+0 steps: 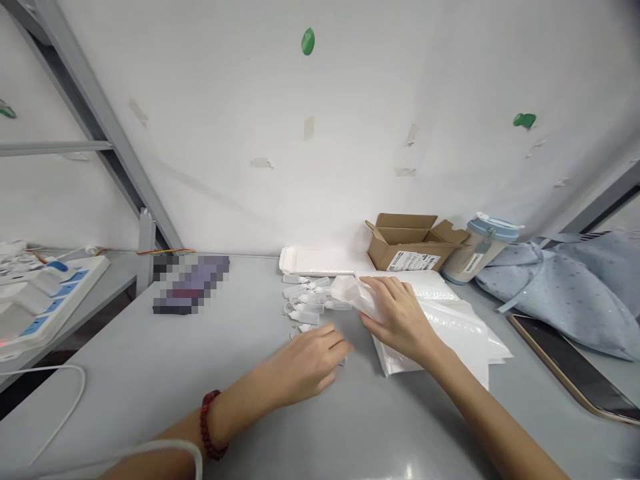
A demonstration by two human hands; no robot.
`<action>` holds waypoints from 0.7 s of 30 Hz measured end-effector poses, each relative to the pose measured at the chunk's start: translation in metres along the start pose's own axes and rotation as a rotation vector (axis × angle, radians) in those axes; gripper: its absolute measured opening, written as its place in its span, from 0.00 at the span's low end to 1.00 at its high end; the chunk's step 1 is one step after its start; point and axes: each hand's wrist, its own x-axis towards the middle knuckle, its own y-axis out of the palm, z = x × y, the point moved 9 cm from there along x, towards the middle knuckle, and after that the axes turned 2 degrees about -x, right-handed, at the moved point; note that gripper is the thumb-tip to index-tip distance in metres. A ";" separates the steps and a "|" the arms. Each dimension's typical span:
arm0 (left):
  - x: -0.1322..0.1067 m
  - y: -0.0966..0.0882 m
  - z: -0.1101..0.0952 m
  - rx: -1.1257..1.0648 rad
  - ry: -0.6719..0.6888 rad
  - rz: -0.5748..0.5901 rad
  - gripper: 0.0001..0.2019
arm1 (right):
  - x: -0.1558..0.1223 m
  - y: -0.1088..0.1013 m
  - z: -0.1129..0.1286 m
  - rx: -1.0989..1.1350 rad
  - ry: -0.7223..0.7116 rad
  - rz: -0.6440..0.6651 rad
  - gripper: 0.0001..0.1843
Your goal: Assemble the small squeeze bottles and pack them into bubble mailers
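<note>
My left hand (pixel 307 363) rests knuckles-up on the grey table (pixel 150 373), fingers curled over the near edge of a pile of several small clear plastic vials (pixel 307 300); what lies under the fingers is hidden. A red bead bracelet (pixel 210 427) circles that wrist. My right hand (pixel 397 317) grips a small clear plastic bag (pixel 353 291) at its mouth, just right of the vials. Beneath and beside this hand lies a stack of bubble-wrap bags (pixel 450 327).
A white tray (pixel 315 261), an open cardboard box (pixel 413 243) and a lidded cup (pixel 480 247) stand along the back wall. Blue cloth (pixel 575 293) and a phone (pixel 575 367) lie at the right. A power strip (pixel 45 293) and white cable (pixel 65 400) sit left.
</note>
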 end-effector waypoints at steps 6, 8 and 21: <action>-0.016 -0.055 0.034 -0.343 -0.214 -0.571 0.18 | 0.001 0.001 0.000 0.019 0.032 0.055 0.26; -0.029 -0.065 0.056 -0.550 -0.377 -0.767 0.16 | 0.001 0.001 0.000 0.033 0.032 0.066 0.26; -0.037 -0.052 0.088 -1.049 -0.626 -0.912 0.12 | -0.001 -0.002 0.019 0.089 -0.062 0.045 0.28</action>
